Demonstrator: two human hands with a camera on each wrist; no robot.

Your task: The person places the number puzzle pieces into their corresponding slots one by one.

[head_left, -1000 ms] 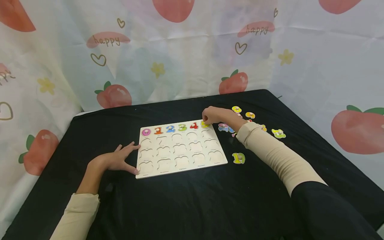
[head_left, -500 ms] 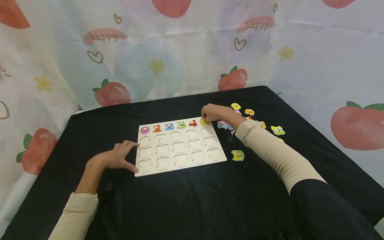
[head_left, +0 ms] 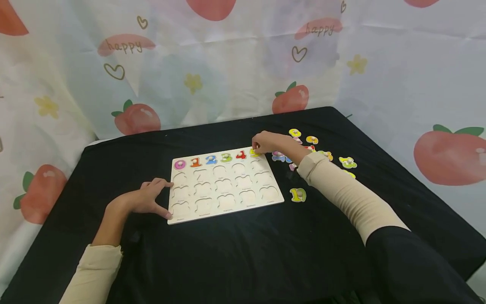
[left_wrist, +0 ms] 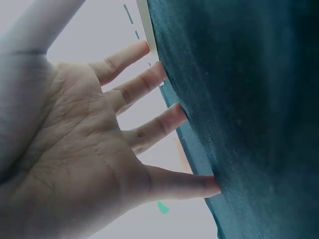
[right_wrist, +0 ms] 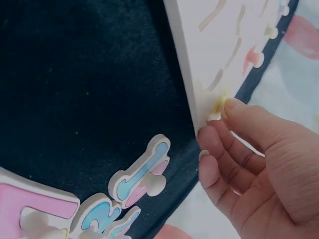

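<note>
From the head, the left hand (head_left: 146, 199), spread, steadies the number board (head_left: 239, 206); the yellow 5 (head_left: 255, 153) sits at its far right corner. Left wrist: straight fingers, nothing gripped. Right wrist: the right hand (right_wrist: 279, 162) pinches the piece; level pressure should seat it.

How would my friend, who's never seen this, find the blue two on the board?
A pale board lies on the black cloth, with a row of number pieces along its far edge. The 2 is third from the left there, between the 1 and the 3. It is the only blue piece in that row: the 1 is orange-red, the 3 green.
</note>
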